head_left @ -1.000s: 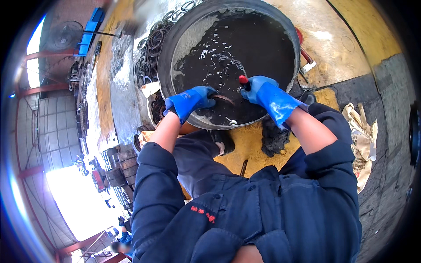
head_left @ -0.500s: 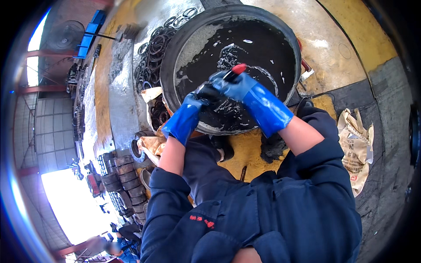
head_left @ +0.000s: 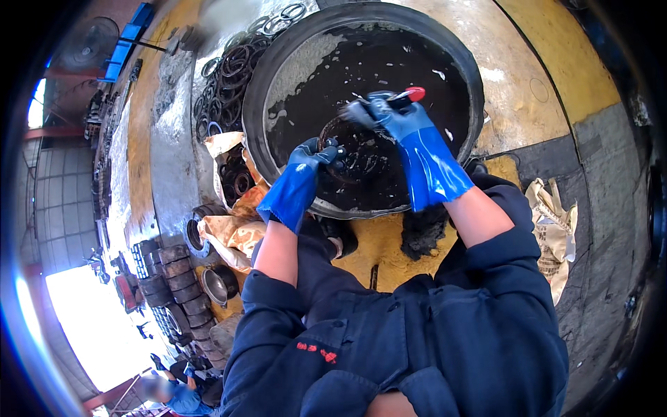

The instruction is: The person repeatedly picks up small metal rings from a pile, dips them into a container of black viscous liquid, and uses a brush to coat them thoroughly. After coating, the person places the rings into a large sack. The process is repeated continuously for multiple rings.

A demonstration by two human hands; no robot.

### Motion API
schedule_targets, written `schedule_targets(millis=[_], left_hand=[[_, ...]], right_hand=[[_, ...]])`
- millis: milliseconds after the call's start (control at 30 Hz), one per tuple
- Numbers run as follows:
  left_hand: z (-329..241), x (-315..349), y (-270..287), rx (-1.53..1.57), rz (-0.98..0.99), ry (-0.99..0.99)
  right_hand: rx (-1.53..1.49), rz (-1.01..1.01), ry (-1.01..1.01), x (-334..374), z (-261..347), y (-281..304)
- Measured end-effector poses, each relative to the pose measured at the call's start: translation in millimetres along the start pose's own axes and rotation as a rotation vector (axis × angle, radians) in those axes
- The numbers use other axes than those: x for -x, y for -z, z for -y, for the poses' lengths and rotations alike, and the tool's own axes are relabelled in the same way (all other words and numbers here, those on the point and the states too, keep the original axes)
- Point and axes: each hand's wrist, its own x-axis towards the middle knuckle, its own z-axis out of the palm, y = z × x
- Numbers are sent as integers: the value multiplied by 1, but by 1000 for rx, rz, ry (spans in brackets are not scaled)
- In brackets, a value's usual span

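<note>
Both my hands wear long blue rubber gloves over a wide round tub of dark liquid with patches of grey foam. My left hand is closed on the near-left side of a dark ring, which is tilted above the liquid; its far parts blend into the dark surface. My right hand grips a brush with a red-tipped black handle. The brush's working end, left of the fingers, is smeared by motion and sits just above the ring. I cannot tell whether it touches the ring.
Many dark rings lie heaped left of the tub. Beside them stands an open sack with more rings. Stacked dark cylindrical parts and a metal bowl are at lower left. A crumpled paper sack lies at right. Another person is at lower left.
My hands have moved apart. The right hand with the brush has gone up and right, and the ring in my left hand shows more plainly. The whole view has shifted slightly.
</note>
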Motion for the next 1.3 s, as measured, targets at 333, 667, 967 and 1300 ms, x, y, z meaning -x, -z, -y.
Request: schedule_targets(millis=[333,667,967,1300], left_hand=[[1,-9,-2,-50,-18,-49],[-7,6,-9,163,-47,81],[20,-14,25,-475,-78,-244],[0,-3,4,-188,75,-417]], right_hand=[[107,-111,68,-18,-24,10],[-324,-262,-440,-26,-16,5],[231,77,-208,9,2,-36],[865,91,-22,49,-2,1]])
